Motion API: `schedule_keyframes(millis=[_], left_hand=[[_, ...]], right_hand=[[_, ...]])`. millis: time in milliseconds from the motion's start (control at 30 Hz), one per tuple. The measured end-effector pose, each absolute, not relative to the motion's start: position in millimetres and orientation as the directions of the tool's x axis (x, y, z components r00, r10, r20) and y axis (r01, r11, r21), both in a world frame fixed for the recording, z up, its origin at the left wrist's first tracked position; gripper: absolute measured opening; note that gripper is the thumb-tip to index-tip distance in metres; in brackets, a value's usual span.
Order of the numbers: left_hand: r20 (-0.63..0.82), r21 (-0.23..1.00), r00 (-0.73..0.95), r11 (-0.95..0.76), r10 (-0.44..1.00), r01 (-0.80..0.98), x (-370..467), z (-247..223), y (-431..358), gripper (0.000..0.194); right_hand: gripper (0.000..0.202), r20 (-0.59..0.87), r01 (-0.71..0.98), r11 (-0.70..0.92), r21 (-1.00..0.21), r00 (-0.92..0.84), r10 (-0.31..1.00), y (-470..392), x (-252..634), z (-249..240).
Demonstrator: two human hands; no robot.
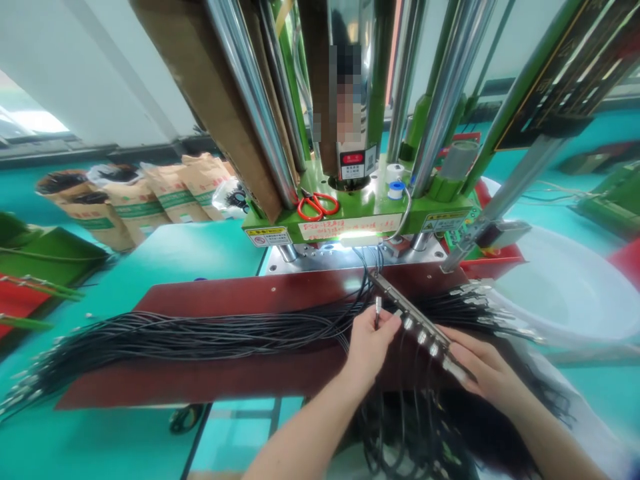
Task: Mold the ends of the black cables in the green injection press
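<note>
Pinched in my left hand [369,339] is a cable connector [378,305], its metal plug end pointing up. My right hand [483,367] grips the lower right end of a long metal mold bar [400,299], which slants across the board. Several metal plugs [423,337] sit in a row along the bar, with black cables [417,400] hanging in loops below. My left fingertips are close to the upper plugs in the row. Behind my hands, a thick bundle of black cables [225,337] lies across the brown board [200,293], silvery ends at both sides.
A green press [320,230] with upright steel columns stands straight ahead. Red-handled scissors [318,207] and a small blue-and-white spool [396,191] rest on it. Paper sacks [135,200] stand at back left. A large white basin [565,293] is on the right.
</note>
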State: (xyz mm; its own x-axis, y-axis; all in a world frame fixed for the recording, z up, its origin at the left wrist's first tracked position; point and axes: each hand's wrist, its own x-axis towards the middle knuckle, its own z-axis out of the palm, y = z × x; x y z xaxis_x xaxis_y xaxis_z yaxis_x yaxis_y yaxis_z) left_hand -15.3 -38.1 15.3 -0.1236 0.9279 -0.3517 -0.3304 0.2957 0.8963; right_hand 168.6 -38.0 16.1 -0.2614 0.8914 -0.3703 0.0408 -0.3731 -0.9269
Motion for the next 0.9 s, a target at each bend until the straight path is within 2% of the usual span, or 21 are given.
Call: schedule_keyframes(millis=[133,333,567,667,800,900], left_hand=[[-0.24,0.952,-0.158,0.2,0.958,-0.234,-12,11,-34,0.028],[-0.255,0.958,-0.185,0.222,0.949,-0.18,-17,14,-33,0.027],[-0.25,0.956,-0.171,0.216,0.953,-0.197,-18,15,-33,0.029],[-0.221,0.969,-0.175,0.196,0.96,-0.148,-18,13,-32,0.029],[-0.17,0.984,-0.175,0.158,0.97,-0.081,-22,10,-32,0.029],[-0.143,0.989,-0.154,0.134,0.978,-0.067,-25,9,-30,0.031]], right_hand=[[0.051,-0.398,0.044,-0.4,-0.916,-0.245,0.884,-38,168,16],[0.051,-0.389,0.068,-0.385,-0.92,-0.271,0.881,-36,171,11],[0.05,-0.4,0.066,-0.398,-0.915,-0.278,0.873,-36,173,8],[0.047,-0.332,0.084,-0.321,-0.943,-0.281,0.901,-35,172,9],[0.042,-0.178,0.167,-0.123,-0.978,-0.38,0.908,-32,172,9],[0.042,-0.198,0.16,-0.143,-0.977,-0.419,0.886,-31,171,10]])
